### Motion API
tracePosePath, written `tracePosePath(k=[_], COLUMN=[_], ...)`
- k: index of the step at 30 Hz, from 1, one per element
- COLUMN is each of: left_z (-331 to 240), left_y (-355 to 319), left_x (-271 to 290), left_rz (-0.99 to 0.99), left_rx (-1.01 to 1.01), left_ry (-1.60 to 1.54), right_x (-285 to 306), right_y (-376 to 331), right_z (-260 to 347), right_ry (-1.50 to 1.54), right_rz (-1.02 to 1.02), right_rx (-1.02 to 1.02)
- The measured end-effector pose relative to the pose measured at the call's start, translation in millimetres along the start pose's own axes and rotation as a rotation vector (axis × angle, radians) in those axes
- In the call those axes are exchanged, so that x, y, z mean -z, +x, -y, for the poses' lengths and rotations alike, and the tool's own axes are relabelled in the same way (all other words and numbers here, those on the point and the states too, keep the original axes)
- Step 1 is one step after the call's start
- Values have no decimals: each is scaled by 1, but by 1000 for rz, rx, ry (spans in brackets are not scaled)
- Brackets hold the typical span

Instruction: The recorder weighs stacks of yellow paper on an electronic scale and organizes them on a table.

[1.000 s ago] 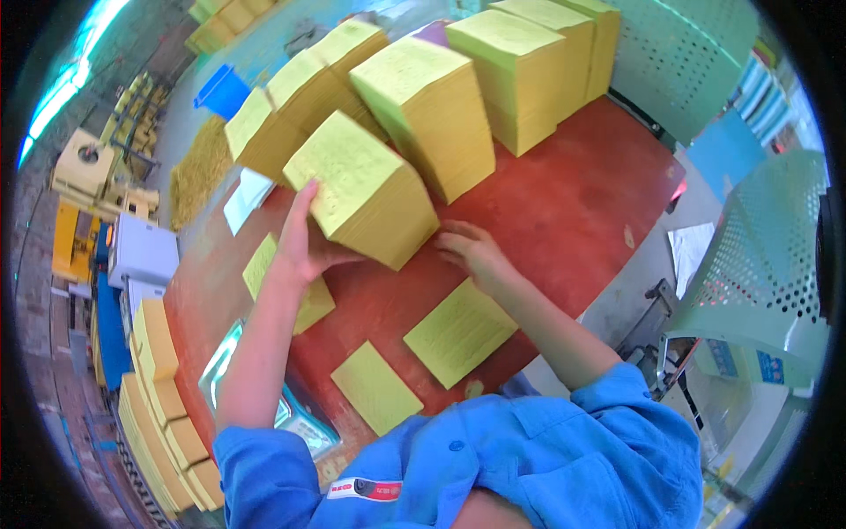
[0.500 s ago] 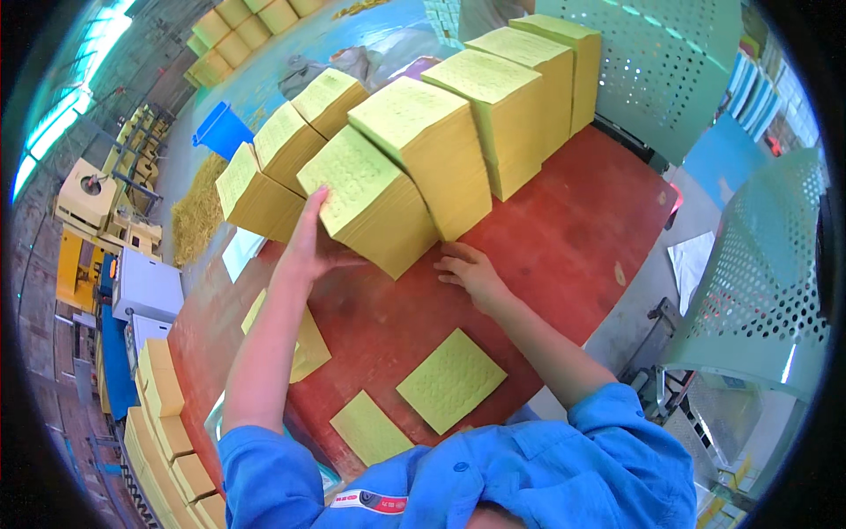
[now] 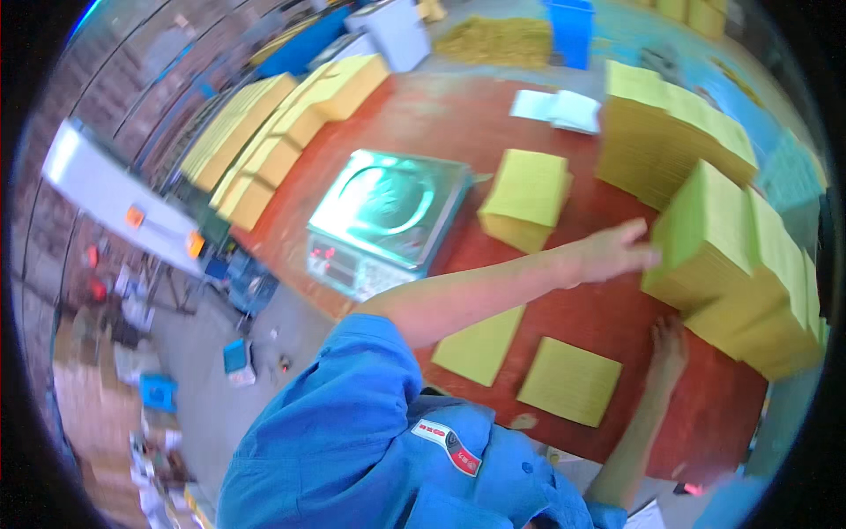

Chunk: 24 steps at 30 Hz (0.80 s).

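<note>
Several tall stacks of yellow, rough-textured paper sheets stand on a red tabletop. My left hand (image 3: 617, 253) reaches across to the right, fingers stretched apart, just left of the nearest stack (image 3: 696, 238); it holds nothing. Low by the base of that same stack lies my right hand (image 3: 670, 342), fingers extended and slightly blurred, with nothing visible in it. A shorter yellow stack (image 3: 526, 196) sits left of my left hand. Closer to me lie a flat yellow sheet or thin pile (image 3: 571, 381) and another one (image 3: 483, 346), partly covered by my left forearm.
A digital scale (image 3: 388, 207) with a shiny metal pan stands on the red table (image 3: 458, 115). Bundled yellow stacks (image 3: 291, 132) line its far left edge. White papers (image 3: 555, 109) lie at the back, and a blue bin (image 3: 571, 31) stands on the floor beyond.
The view has swung left, bringing the scale into sight and shifting the stacks rightward. My left hand has come off the nearest stack's side; my right hand remains near its base.
</note>
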State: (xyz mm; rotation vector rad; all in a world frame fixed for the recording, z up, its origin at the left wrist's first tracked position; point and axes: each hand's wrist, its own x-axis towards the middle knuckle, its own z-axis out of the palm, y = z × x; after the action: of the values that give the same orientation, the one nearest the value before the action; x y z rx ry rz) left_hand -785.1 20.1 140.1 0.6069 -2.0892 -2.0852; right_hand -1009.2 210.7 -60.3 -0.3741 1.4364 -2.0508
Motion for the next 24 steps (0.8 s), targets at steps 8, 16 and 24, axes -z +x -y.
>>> tracePosePath(k=[8,16,24], left_z=[60,123,190], left_y=[-299,-474,-430], left_x=[245,500,716], left_rz=[-429,-1101,-1067], left_rx=[243,382,284], left_ry=[-68,443,1127], right_x=[-184,-503,-640], right_y=[-86,-365,-431], right_z=[50,-121,-256], right_ry=[-161,-36,-645], right_rz=[198,1536,1310], right_rx=[162,-525,422])
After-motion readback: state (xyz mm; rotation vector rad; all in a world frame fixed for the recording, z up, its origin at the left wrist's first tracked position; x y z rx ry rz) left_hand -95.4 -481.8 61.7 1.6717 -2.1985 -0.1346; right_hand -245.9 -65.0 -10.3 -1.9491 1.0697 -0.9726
